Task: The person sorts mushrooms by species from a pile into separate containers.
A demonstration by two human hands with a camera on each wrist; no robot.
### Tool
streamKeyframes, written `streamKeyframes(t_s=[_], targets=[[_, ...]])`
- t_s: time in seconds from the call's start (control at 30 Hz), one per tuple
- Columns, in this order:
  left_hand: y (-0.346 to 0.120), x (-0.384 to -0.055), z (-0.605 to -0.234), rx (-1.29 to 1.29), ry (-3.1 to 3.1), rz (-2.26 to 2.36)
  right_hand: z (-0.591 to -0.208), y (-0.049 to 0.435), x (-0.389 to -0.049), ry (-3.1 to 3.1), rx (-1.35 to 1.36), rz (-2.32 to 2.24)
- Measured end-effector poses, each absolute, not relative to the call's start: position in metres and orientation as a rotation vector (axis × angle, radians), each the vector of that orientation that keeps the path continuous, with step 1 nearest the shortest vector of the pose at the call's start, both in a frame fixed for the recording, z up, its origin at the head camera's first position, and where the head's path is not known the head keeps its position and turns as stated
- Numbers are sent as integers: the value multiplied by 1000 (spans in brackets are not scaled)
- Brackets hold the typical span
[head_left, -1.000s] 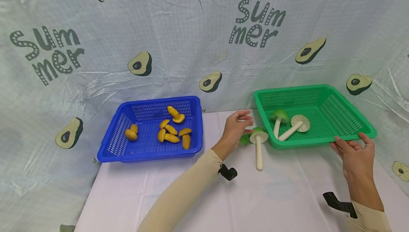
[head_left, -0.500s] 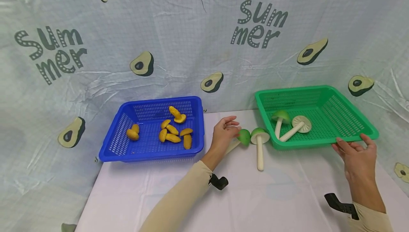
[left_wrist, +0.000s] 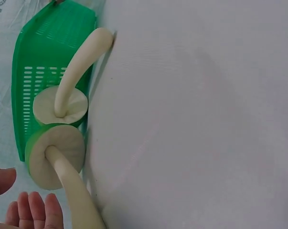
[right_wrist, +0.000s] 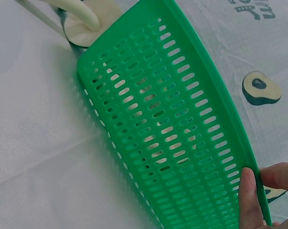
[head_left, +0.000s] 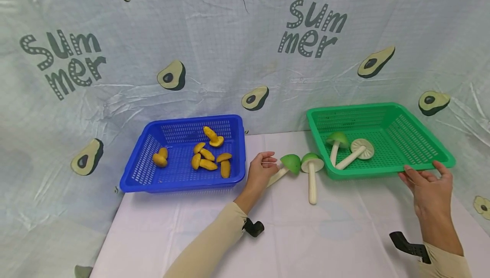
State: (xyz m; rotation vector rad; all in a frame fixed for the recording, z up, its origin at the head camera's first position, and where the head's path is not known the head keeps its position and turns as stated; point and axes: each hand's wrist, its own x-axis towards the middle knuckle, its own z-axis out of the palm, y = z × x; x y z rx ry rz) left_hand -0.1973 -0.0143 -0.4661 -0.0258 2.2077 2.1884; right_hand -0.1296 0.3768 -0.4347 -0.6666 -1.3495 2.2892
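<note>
My left hand (head_left: 260, 173) hovers beside a green-capped toy mushroom (head_left: 291, 164) that lies slanted on the white cloth, its stem end partly behind the hand. Thumb and fingers stand apart with nothing between them, as the left wrist view shows. Just right of that cap, another green-capped mushroom (head_left: 312, 186) lies with its pale stem toward me. With my right hand (head_left: 432, 193) I pinch the front rim of the green basket (head_left: 367, 173), thumb and fingers on either side of the edge. Inside it lie two more mushrooms (head_left: 337, 140) of this kind.
A blue basket (head_left: 183, 186) with several small yellow-brown mushrooms (head_left: 206, 164) stands on the left. The white cloth (head_left: 298, 239) covers the table, and a printed curtain (head_left: 214, 56) hangs right behind both baskets.
My left hand has drawn back to the left and toward me, bringing the slanted mushroom's cap and part of its stem into sight. My right hand stays on the green basket's rim.
</note>
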Motion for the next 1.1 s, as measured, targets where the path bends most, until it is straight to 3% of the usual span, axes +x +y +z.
streamKeyframes(t_s=[1.1], targets=[[-18,-194,-469,326,2514,1265,-433,377,-129,-1327,-626,2312]])
